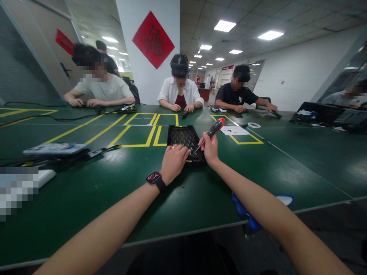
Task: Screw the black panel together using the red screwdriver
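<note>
A shallow black tray (171, 133) with several small pieces inside stands on the green table. My right hand (210, 147) is closed around a screwdriver (215, 128) with a dark grey and red handle. Its thin shaft slants down to the left, its tip low inside the tray. My left hand (174, 160), with a black watch (155, 178) on the wrist, lies over the tray's near left part. Its fingers are bent and close together, near the screwdriver tip. Whatever they grip is hidden beneath them.
Yellow tape (134, 146) marks boxes on the table. A white sheet (235, 130) and a white ring (254, 125) lie right of the tray. Devices and cables (54, 149) are at left. Something blue (241, 206) lies under my right forearm. Several people sit across the table.
</note>
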The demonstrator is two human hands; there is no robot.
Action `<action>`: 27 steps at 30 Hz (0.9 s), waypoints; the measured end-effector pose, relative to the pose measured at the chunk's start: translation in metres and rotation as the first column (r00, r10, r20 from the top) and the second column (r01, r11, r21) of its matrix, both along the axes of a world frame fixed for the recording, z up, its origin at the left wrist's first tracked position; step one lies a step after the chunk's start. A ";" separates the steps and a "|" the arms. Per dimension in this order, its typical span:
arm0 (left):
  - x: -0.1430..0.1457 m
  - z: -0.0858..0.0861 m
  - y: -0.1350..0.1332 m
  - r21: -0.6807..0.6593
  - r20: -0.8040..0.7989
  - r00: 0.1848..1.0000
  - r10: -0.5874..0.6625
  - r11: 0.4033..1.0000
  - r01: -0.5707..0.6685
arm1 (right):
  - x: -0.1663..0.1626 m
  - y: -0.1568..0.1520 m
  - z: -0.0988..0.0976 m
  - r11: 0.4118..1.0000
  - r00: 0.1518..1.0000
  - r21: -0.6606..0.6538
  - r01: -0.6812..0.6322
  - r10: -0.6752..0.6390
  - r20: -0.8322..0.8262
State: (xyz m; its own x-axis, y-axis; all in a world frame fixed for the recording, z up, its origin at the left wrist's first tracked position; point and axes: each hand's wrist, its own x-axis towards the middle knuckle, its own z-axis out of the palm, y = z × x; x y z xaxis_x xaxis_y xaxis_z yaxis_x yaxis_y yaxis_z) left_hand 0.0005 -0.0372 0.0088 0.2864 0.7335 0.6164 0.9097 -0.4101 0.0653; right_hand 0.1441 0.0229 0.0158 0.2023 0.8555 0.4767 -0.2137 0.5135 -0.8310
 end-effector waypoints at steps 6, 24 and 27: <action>0.000 0.002 -0.001 -0.022 0.032 0.999 0.017 1.000 -0.016 | 0.001 -0.001 0.001 1.000 1.000 0.009 -0.004 0.005 -0.029; -0.002 -0.002 0.003 -0.031 0.002 0.994 -0.106 0.994 0.106 | 0.000 0.001 -0.001 0.998 0.999 0.059 -0.014 0.013 0.031; -0.002 -0.003 0.004 -0.027 0.002 0.993 -0.118 0.993 0.118 | 0.000 0.001 -0.002 0.999 0.999 0.051 -0.013 0.010 0.045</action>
